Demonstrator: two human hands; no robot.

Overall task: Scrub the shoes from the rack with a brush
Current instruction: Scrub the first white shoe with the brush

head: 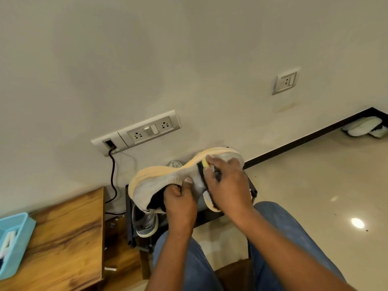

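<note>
Shoe (168, 177), pale grey knit with a peach-yellow sole turned upward, held in the air above a black metal rack (210, 217) that stands against the wall; we see the left hand (178, 203) gripping the shoe at its dark collar, thumb laid over the knit and fingers curled into the opening; the right hand (227, 185) is closed around a brush (204, 163), of which only a yellow end and a dark strip show, pressed against the shoe's side near the sole; a second grey shoe (146, 224) sits on the rack below, partly hidden by the held one; behind, we note a cream wall (147, 59) bearing a long socket plate (144, 131) with a black cable (113, 175) hanging from its left end, and a single socket (285, 80) further right; a black skirting strip (304, 137) runs along the wall's foot; the floor (315, 185) is glossy beige tile showing a bright reflected light; white footwear (363, 128) lies in the far corner; at the left, a wooden table (69, 238) carries a light blue tray (16, 238); blue-jeaned legs (283, 232) fill the lower frame.
</note>
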